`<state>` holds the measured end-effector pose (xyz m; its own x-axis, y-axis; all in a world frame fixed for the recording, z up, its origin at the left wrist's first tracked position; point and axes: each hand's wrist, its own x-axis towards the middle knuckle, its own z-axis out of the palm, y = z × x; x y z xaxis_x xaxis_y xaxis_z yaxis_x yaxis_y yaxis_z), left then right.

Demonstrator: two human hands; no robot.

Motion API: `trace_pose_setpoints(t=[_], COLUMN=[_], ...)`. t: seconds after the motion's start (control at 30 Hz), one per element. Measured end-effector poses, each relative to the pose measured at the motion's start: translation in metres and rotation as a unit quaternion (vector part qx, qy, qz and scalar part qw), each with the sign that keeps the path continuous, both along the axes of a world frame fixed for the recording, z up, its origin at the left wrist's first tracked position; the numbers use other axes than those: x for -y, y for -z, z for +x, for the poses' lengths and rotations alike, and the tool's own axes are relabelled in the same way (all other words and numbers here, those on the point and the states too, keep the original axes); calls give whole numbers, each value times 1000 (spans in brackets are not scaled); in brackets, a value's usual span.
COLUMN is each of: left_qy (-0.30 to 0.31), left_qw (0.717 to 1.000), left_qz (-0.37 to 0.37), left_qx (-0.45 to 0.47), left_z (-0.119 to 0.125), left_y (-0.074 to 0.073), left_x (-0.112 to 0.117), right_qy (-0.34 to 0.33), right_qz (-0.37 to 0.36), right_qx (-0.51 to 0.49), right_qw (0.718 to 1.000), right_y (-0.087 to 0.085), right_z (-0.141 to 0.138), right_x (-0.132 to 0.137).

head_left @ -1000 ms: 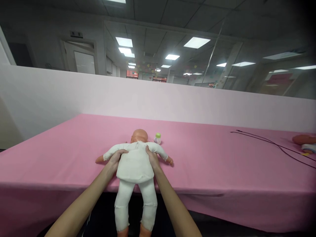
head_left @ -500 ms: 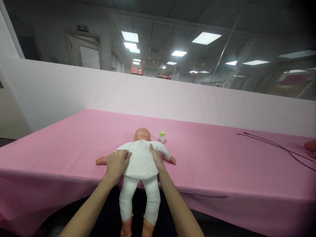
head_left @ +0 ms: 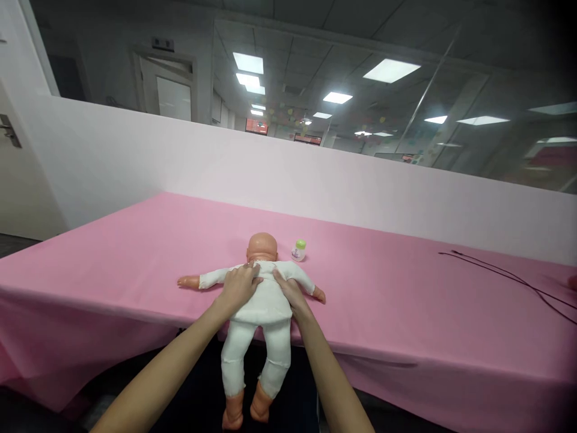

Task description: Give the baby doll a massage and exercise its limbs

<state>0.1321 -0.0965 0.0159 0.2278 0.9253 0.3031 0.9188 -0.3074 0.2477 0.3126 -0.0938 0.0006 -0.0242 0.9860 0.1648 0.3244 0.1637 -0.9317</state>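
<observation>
A baby doll [head_left: 259, 304] in a white cloth suit lies face down on the pink table [head_left: 383, 288], its bald head [head_left: 262, 246] pointing away from me and its legs hanging over the front edge. My left hand [head_left: 240, 285] lies flat on the doll's upper back, fingers stretched toward the neck. My right hand [head_left: 291, 291] rests flat on the doll's right shoulder and side. Neither hand grips anything. A small bottle with a green cap [head_left: 298, 250] stands just right of the doll's head.
A low pale partition wall [head_left: 315, 180] runs along the table's far side. Thin black cables [head_left: 509, 278] lie on the cloth at the far right. A door [head_left: 171, 96] and ceiling lights show beyond.
My left hand slid from the doll's left side up onto its upper back near the neck. The doll's left arm is uncovered. The view has shifted slightly left.
</observation>
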Motion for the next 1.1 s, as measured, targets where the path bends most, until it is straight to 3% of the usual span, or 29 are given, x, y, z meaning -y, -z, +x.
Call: trace_pose_setpoints(t=[0.13, 0.27, 0.4, 0.5, 0.67, 0.9, 1.1], left_qy=[-9, -11, -15, -37, -65, -58, -49], left_qw=[1000, 1000, 997, 995, 997, 998, 998], left_qz=[-7, -10, 8, 21, 2, -8, 1], left_qx=[-7, 11, 72, 93, 46, 35, 34], left_z=[2, 3, -3, -8, -5, 2, 7], left_y=[4, 8, 14, 17, 13, 7, -2], left_x=[-3, -7, -5, -5, -15, -27, -40], right_qy=[-28, 60, 66, 48, 57, 63, -13], right_qz=[-22, 46, 141, 121, 101, 81, 105], right_qx=[137, 320, 408, 459, 517, 526, 483], right_qw=[990, 944, 900, 879, 848, 844, 869], right_y=[-13, -31, -29, -22, -23, -34, -39], right_z=[18, 20, 0, -11, -21, -20, -20], right_x=[15, 28, 14, -5, -20, -17, 10])
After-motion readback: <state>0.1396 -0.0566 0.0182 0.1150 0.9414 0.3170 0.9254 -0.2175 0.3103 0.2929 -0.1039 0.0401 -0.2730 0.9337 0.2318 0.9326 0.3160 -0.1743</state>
